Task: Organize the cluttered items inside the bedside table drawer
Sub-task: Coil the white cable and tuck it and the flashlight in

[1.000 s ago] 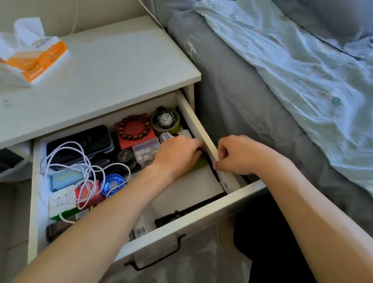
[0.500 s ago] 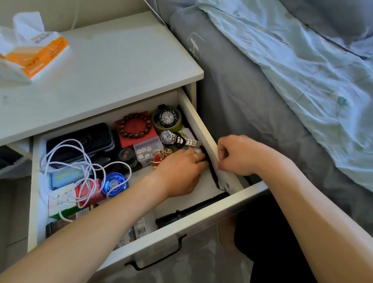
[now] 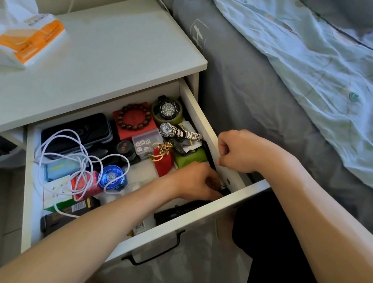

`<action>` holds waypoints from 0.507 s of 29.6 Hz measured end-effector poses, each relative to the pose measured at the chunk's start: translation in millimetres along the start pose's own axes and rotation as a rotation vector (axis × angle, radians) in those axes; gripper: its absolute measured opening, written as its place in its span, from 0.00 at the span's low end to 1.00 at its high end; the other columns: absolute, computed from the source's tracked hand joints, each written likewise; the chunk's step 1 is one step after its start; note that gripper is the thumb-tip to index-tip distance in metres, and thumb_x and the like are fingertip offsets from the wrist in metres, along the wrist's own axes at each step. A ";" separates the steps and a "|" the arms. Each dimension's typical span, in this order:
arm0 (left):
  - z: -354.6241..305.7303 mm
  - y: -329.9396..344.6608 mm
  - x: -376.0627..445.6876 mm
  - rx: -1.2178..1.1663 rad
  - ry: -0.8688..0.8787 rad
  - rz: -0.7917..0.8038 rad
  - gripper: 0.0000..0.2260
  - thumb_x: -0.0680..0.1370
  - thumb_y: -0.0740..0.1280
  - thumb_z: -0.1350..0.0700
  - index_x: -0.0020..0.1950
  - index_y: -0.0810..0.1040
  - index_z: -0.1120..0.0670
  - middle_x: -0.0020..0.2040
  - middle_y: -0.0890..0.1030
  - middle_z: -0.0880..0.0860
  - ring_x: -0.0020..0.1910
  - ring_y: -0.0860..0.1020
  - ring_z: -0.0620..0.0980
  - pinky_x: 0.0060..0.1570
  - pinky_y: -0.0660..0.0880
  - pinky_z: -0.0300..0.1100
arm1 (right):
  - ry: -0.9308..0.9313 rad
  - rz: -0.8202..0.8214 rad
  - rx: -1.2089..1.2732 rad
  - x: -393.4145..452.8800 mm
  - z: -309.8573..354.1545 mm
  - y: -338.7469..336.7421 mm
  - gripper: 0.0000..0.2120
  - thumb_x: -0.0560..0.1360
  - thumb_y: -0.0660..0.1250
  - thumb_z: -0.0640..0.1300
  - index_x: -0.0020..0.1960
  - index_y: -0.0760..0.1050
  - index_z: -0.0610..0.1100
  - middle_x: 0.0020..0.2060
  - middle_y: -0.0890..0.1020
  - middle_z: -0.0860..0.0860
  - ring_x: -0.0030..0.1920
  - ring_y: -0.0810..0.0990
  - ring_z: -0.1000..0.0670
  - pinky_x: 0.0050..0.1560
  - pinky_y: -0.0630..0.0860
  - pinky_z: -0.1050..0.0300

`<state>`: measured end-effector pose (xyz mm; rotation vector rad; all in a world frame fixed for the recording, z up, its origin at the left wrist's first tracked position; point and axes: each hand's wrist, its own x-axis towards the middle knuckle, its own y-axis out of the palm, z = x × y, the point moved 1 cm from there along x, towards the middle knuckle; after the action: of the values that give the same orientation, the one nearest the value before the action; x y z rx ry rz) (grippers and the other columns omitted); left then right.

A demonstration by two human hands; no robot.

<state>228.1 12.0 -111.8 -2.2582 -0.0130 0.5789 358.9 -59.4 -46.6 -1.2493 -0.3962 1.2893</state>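
Observation:
The bedside drawer [image 3: 244, 195] stands pulled out, packed with small items. My left hand [image 3: 196, 181] reaches into its front right corner, fingers curled down onto a long black object [image 3: 183, 207] that lies along the front wall. My right hand [image 3: 244, 151] grips the rim of the drawer's right side wall [image 3: 197, 114], next to a thin black item [image 3: 208, 155] standing against the inside. Near my hands lie a green box [image 3: 189, 158], a red pouch [image 3: 163, 163] and a silver watch [image 3: 175, 131].
Also in the drawer: a tangled white cable [image 3: 78, 152], black case [image 3: 76, 134], bead bracelet [image 3: 134, 120] on a red box, black watch [image 3: 168, 109], dice box [image 3: 146, 143], blue yo-yo [image 3: 111, 178]. A tissue pack [image 3: 20, 36] sits on the nightstand top [image 3: 103, 58]. The bed [image 3: 290, 84] lies close on the right.
My left hand has drawn back from the middle right of the drawer to its front right corner, uncovering the silver watch, red pouch and green box. My right hand stays on the side wall.

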 end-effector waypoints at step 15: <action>3.0 -14.3 -29.4 0.223 -0.273 0.278 0.14 0.77 0.68 0.45 0.54 0.83 0.54 0.47 0.84 0.50 0.45 0.82 0.51 0.42 0.79 0.44 | -0.069 -0.050 -0.120 -5.3 30.9 13.8 0.08 0.74 0.66 0.42 0.53 0.75 0.44 0.48 0.76 0.46 0.45 0.79 0.45 0.48 0.80 0.48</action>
<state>203.0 18.4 -91.7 -1.9631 0.2217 0.9842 325.4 -52.5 -45.2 -1.2896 -0.5583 1.2834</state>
